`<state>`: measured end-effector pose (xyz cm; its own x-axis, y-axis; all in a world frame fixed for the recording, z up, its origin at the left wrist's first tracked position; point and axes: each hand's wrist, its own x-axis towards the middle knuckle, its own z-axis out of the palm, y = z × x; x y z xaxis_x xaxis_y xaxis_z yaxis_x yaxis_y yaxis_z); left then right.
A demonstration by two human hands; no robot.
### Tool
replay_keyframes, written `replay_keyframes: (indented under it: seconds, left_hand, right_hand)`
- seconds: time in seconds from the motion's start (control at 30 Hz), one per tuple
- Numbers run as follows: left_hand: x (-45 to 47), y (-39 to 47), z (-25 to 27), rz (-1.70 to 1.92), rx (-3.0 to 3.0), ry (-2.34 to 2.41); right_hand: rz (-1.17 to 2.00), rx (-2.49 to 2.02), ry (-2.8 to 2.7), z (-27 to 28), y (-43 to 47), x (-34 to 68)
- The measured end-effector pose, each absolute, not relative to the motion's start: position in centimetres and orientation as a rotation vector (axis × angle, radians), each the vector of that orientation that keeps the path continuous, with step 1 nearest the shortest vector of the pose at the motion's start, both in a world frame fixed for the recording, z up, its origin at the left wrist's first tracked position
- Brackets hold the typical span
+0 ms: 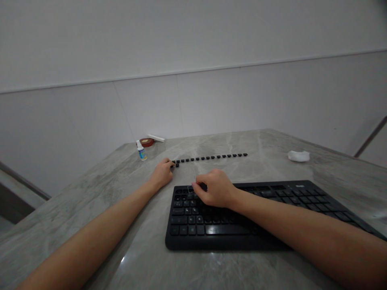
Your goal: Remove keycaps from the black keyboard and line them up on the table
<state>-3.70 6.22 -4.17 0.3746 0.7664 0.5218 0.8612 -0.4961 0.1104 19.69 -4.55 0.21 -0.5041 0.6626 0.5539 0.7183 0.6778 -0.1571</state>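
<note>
A black keyboard (187, 241) lies on the grey marbled table, with gaps in its top rows where keycaps are off. Over its upper left corner, my right hand (216, 188) is closed around a thin bent wire keycap puller (190, 189), whose loop rests by the top-row keys. A row of loose black keycaps (212, 157) stretches across the table behind the keyboard. At the left end of that row, my left hand (162, 172) pinches a small black keycap (172, 165) between its fingertips. Right beside these fingers sits another loose keycap (177, 165), in front of the row.
A white spray bottle (141, 152) with a blue label stands at the back left. Behind it lie a reddish-brown round object (146, 142) and a flat white piece (156, 138). White crumpled tissue (298, 156) lies at the right. A pale wall (208, 100) borders the table's far edge.
</note>
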Motion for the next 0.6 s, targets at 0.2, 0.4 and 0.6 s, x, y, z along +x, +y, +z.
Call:
replay_keyframes:
  seconds: [0.2, 0.4, 0.6]
  left_hand:
    - [-3.68, 6.17, -4.08, -0.780, -2.446, -1.486]
    - [-3.59, 6.01, -3.94, -0.790, -2.410, -1.499]
    - [-3.58, 6.04, -4.02, -0.758, -2.421, -1.493]
  right_hand:
    - [-0.120, -1.061, -2.296, 0.08, -4.50, 19.71]
    - [-0.128, -1.070, -2.290, 0.07, -4.52, 19.71]
    - [-0.119, -1.060, -2.292, 0.15, -4.56, 19.72]
